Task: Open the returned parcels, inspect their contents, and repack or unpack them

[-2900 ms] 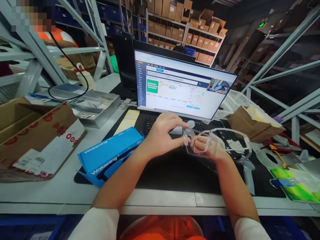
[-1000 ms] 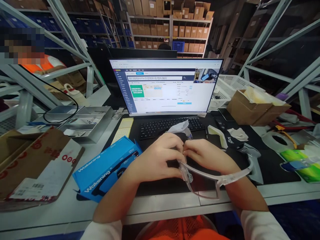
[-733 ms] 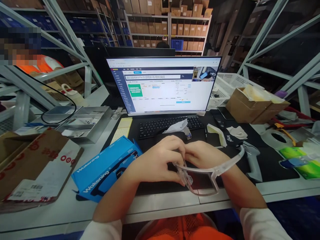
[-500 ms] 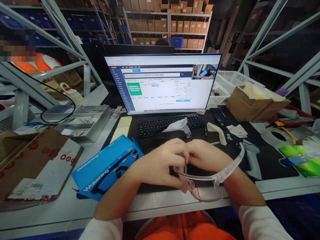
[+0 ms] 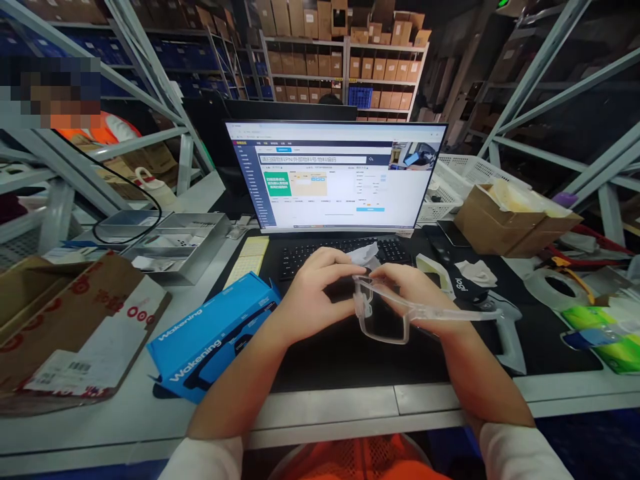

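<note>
Clear-framed glasses point(image 5: 385, 341) are held up over the black desk mat, one lens toward me and a temple stretching to the right. My left hand point(image 5: 317, 290) pinches the left part of the frame between thumb and fingers. Behind the glasses, my right hand point(image 5: 410, 287) has its fingers curled at the frame's upper edge; part of that grip is hidden. A crumpled white cloth or wrapper point(image 5: 364, 255) lies just beyond the hands, before the keyboard point(image 5: 295, 260). Left of my left forearm sits a blue box point(image 5: 210, 333) printed "Wakening".
A monitor point(image 5: 320, 217) stands behind the keyboard. On the right are a handheld scanner point(image 5: 510, 333), a tape roll point(image 5: 535, 283), a green packet point(image 5: 620, 350) and a cardboard box point(image 5: 505, 223). An opened carton point(image 5: 100, 320) sits left. Another person point(image 5: 115, 127) is at far left.
Both hands have moved apart and slightly away from me. The glasses have risen and turned, so the lens now faces me and the temple lies more level.
</note>
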A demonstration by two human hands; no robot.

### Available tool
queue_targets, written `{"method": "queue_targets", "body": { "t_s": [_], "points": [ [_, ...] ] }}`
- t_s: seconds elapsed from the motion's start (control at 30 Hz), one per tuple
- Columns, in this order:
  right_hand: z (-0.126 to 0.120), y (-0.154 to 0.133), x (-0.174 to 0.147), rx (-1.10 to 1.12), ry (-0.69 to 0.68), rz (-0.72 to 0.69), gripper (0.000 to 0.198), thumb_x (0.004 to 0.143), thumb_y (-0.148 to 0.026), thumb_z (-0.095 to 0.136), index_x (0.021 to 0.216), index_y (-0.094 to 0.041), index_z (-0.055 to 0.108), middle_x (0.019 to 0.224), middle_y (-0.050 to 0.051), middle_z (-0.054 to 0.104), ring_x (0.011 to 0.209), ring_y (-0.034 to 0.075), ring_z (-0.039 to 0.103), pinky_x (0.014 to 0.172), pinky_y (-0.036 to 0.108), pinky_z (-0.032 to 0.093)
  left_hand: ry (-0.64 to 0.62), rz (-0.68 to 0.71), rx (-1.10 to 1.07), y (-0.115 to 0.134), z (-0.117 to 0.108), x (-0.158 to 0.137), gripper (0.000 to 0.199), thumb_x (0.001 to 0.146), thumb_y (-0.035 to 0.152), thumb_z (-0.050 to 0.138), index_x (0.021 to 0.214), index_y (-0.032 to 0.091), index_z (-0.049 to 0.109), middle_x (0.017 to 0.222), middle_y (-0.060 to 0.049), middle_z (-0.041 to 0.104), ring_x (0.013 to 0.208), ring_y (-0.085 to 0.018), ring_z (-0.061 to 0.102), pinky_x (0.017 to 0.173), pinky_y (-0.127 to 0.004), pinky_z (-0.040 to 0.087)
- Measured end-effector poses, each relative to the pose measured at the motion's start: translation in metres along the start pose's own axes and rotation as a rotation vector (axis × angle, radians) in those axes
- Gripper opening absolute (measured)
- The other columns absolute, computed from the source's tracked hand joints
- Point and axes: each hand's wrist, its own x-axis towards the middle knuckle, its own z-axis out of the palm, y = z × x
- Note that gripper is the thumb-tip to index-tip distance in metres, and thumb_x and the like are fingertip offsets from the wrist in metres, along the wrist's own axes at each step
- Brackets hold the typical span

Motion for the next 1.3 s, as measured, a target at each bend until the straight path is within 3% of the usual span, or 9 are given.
{"method": "queue_targets", "body": {
  "t_s": [0.2, 0.4, 0.53, 0.6, 0.7, 0.9, 1.1, 1.23, 1.3],
  "points": [
    [0.001, 0.004, 0.002, -0.028, 0.032, 0.011, 0.014, 0.097, -0.025, 0.058, 0.105, -0.022, 0.069, 0.094, 0.001, 0.073, 0.082, 0.018, 0.068, 0.072, 0.029, 0.05, 0.09, 0.128, 0.127, -0.003, 0.005, 0.001, 0.032, 0.08, 0.022, 0.083, 0.111, 0.022, 0.072, 0.103, -0.007, 0.07, 0.109, -0.025, 0.063, 0.096, -0.044, 0.052],
    [0.002, 0.0, -0.007, -0.19, 0.256, -0.226, 0.02, 0.096, -0.025, 0.06, 0.115, -0.021, 0.066, 0.127, 0.011, 0.067, 0.119, 0.028, 0.063, 0.103, 0.047, 0.051, 0.274, 0.136, 0.265, -0.007, 0.0, 0.002, 0.031, 0.082, 0.018, 0.078, 0.111, 0.022, 0.07, 0.103, -0.007, 0.07, 0.11, -0.026, 0.066, 0.096, -0.045, 0.053],
    [-0.006, -0.029, -0.035, -0.113, 0.228, -0.435, 0.023, 0.092, -0.013, 0.06, 0.112, -0.024, 0.065, 0.112, 0.008, 0.07, 0.111, 0.025, 0.066, 0.094, 0.043, 0.056, 0.381, 0.028, 0.318, -0.014, -0.013, 0.001, 0.031, 0.087, 0.018, 0.071, 0.118, 0.021, 0.068, 0.115, -0.009, 0.069, 0.117, -0.026, 0.065, 0.101, -0.043, 0.053],
    [-0.01, -0.037, -0.046, -0.069, 0.403, -0.533, 0.031, 0.088, -0.01, 0.063, 0.114, -0.025, 0.065, 0.114, 0.008, 0.069, 0.116, 0.028, 0.064, 0.097, 0.048, 0.055, 0.324, -0.015, 0.342, -0.013, -0.018, 0.0, 0.031, 0.089, 0.018, 0.067, 0.12, 0.02, 0.067, 0.12, -0.01, 0.069, 0.118, -0.026, 0.064, 0.102, -0.043, 0.052],
    [-0.012, -0.031, -0.045, -0.206, 0.601, -0.396, 0.045, 0.088, -0.016, 0.066, 0.132, -0.026, 0.06, 0.134, 0.012, 0.063, 0.131, 0.035, 0.055, 0.107, 0.057, 0.047, 0.209, -0.041, 0.371, -0.006, -0.02, -0.002, 0.031, 0.09, 0.017, 0.062, 0.121, 0.019, 0.067, 0.119, -0.01, 0.07, 0.114, -0.026, 0.064, 0.103, -0.045, 0.05],
    [-0.011, -0.004, -0.019, -0.306, 0.288, -0.168, 0.028, 0.101, -0.027, 0.051, 0.122, -0.021, 0.068, 0.106, 0.009, 0.077, 0.095, 0.025, 0.07, 0.091, 0.043, 0.053, 0.127, -0.024, 0.455, 0.012, -0.015, -0.005, 0.035, 0.089, 0.014, 0.058, 0.123, 0.018, 0.066, 0.114, -0.01, 0.069, 0.108, -0.027, 0.063, 0.109, -0.052, 0.044],
    [-0.015, -0.001, -0.015, -0.103, 0.212, -0.113, 0.024, 0.098, -0.027, 0.055, 0.108, -0.023, 0.076, 0.1, 0.004, 0.079, 0.087, 0.02, 0.074, 0.076, 0.03, 0.056, 0.226, 0.03, 0.472, 0.025, -0.014, -0.012, 0.05, 0.09, 0.014, 0.06, 0.139, 0.021, 0.056, 0.118, -0.011, 0.067, 0.112, -0.026, 0.062, 0.111, -0.052, 0.042],
    [-0.021, 0.015, -0.012, 0.109, 0.259, -0.036, 0.023, 0.096, -0.038, 0.06, 0.102, -0.023, 0.077, 0.106, 0.006, 0.079, 0.09, 0.022, 0.076, 0.077, 0.03, 0.058, 0.158, -0.025, 0.378, 0.029, -0.02, -0.014, 0.073, 0.087, 0.032, 0.073, 0.152, 0.022, 0.041, 0.128, -0.012, 0.065, 0.119, -0.029, 0.059, 0.11, -0.05, 0.044],
    [-0.023, 0.025, -0.011, 0.259, 0.28, -0.005, 0.027, 0.094, -0.046, 0.064, 0.094, -0.022, 0.075, 0.107, 0.009, 0.079, 0.094, 0.025, 0.076, 0.077, 0.033, 0.06, 0.135, -0.037, 0.317, 0.027, -0.025, -0.014, 0.07, 0.086, 0.036, 0.076, 0.148, 0.023, 0.046, 0.12, -0.009, 0.07, 0.113, -0.027, 0.062, 0.108, -0.047, 0.045]
  ]
}}
